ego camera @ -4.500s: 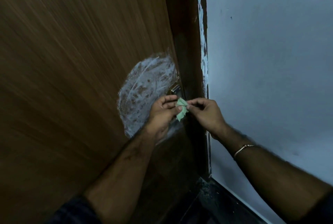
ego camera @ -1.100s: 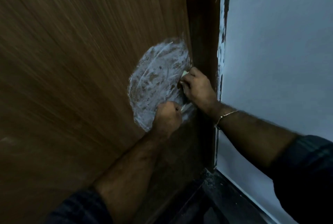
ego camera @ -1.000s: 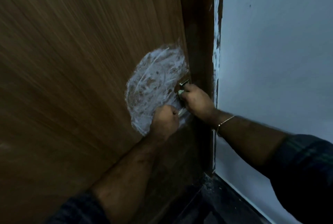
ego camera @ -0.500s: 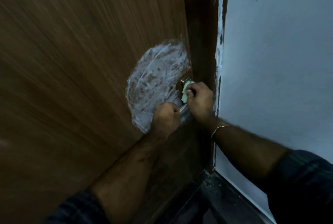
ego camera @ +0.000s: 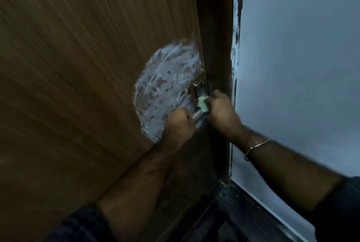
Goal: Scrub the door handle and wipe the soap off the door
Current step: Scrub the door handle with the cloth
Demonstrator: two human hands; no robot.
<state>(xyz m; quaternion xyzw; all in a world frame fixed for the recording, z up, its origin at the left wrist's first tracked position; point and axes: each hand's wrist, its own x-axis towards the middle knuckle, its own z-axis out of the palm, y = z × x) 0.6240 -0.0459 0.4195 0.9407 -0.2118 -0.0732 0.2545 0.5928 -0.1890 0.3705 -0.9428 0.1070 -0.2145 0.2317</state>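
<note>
brown wooden door (ego camera: 78, 85) fills the left side, its grain running upward. soap (ego camera: 165, 89) lies on it as a round white smear, streaked and patchy, just left of the door's edge. left hand (ego camera: 180, 124) sits at the lower right rim of that smear, fingers curled tight into a fist round the lower end of the metal door handle (ego camera: 197, 87), which shows above the knuckles as a shiny bar at the door's edge. pale green sponge (ego camera: 202, 103) presses against the handle just right of the bar, pinched in the curled fingers of the right hand (ego camera: 222, 111). thin bracelet (ego camera: 256, 147) circles the right wrist. dark door frame (ego camera: 216, 37) stands behind both hands, and right of it a pale blue wall (ego camera: 302, 66) with chipped paint along the frame. dark floor (ego camera: 233, 222) shows at the bottom.
</note>
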